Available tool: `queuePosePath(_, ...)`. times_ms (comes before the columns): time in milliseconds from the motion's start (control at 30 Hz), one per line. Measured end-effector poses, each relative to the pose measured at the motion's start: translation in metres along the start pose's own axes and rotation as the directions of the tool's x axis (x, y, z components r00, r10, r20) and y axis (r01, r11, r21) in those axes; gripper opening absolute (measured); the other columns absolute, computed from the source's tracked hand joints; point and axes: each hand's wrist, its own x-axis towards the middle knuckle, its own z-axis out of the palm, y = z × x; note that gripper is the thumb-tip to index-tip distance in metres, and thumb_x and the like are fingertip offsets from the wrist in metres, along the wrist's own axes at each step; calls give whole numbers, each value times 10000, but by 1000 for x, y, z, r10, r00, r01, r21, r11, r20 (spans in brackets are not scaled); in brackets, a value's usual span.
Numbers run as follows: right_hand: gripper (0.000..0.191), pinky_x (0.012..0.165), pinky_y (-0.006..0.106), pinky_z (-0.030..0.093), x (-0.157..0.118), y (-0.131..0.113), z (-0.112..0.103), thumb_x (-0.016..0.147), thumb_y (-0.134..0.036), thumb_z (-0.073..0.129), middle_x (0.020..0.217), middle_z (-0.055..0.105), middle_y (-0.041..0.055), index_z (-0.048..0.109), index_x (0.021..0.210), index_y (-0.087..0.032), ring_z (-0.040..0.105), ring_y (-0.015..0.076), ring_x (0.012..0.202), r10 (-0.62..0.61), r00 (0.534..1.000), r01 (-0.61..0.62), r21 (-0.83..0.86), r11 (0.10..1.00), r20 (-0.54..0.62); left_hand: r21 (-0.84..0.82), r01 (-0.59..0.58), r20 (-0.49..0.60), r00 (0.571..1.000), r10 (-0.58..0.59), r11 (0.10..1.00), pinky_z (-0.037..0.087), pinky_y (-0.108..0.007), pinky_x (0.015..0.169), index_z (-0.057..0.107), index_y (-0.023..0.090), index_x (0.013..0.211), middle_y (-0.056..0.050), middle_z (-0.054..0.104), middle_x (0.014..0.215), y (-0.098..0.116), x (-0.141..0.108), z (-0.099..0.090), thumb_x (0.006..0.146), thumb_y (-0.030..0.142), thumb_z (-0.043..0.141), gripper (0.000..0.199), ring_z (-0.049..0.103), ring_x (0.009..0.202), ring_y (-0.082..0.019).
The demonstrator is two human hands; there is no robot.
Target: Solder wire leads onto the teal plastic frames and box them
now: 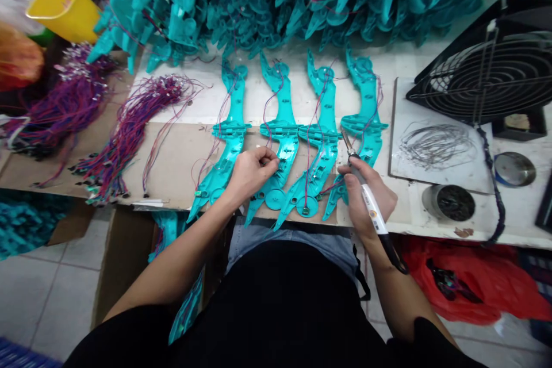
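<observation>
Several teal plastic shells lie in a row on the bench, with red and blue wires running along them. My left hand [255, 172] is at the lower half of the second teal shell [283, 104] from the left. Its thumb and fingers are pinched together, and what they hold is too small or hidden to make out. In my right hand [373, 198] is a soldering iron [371, 207], gripped like a pen. The iron's metal tip points up and left, over the rightmost teal shell [365, 104]. Small dark parts sit inside the shells.
Bundles of red and blue wires [138, 121] lie at left, near a yellow container [64, 8]. A large pile of teal shells [280, 0] fills the back. At right are a black fan [495, 75], a coil of thin wire [435, 144] and a round tin [448, 204].
</observation>
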Motion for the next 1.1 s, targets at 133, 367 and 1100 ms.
queuePosePath(133,304,875,364,606,0,3,-9,930,-346,626,938,773,53,681,1201,-219,738,207,893,7,1000,-7,-17,1000,-23,237,-142,-125,977,175,961,448,-309,737,692,180,975,-43,648,820,10,-6,2,831,324,624,215,579,794,-187)
queuePosePath(367,293,849,350,610,0,0,-18,939,-356,613,907,769,57,696,1181,-215,739,199,849,29,997,-29,1,1000,-68,488,-346,0,918,396,801,378,-410,885,724,220,947,-89,632,964,58,-3,39,890,346,602,184,521,972,-273)
queuePosePath(1100,292,786,323,604,-13,-2,-27,948,-369,597,878,757,51,708,1165,-208,725,186,844,69,997,-64,125,990,-37,532,-238,72,969,237,812,408,-395,868,703,190,920,-78,697,938,67,17,58,869,359,607,201,587,983,-277)
